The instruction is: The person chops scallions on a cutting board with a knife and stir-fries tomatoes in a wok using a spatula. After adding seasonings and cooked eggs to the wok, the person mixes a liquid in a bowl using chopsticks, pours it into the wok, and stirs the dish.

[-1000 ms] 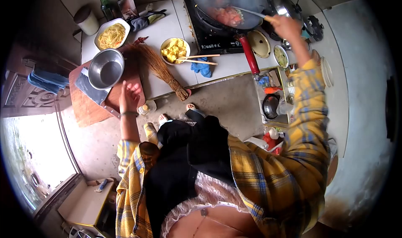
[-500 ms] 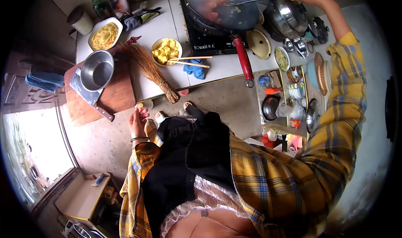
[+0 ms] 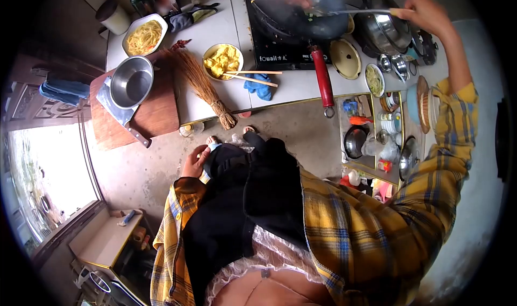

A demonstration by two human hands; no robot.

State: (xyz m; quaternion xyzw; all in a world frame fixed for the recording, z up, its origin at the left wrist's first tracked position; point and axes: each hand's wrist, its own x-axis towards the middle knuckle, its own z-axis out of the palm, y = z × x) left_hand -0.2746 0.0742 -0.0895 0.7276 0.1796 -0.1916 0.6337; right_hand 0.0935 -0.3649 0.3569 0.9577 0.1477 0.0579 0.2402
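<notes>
At the upper right my right hand (image 3: 428,15) is closed round the handle of a metal spatula (image 3: 358,11). The spatula's far end reaches into a steaming black wok (image 3: 274,28), where red pieces show through the steam. The wok's red handle (image 3: 322,77) points toward me over the counter edge. My left hand (image 3: 195,161) hangs low beside my black clothing, its fingers curled; whether anything is in them is hidden. A bowl of yellow food (image 3: 223,61) with two chopsticks (image 3: 258,77) across its rim stands left of the stove (image 3: 291,59).
A steel bowl (image 3: 132,82) and a cleaver (image 3: 123,116) lie on the wooden board (image 3: 161,108). Near them are a straw brush (image 3: 202,85) and a noodle dish (image 3: 144,37). A lid (image 3: 345,58), sliced greens (image 3: 374,80) and a steel pot (image 3: 385,28) are right of the wok.
My right hand has moved right and up, drawing the spatula handle with it. My left hand has dropped from beside the board toward my body and its fingers have curled.
</notes>
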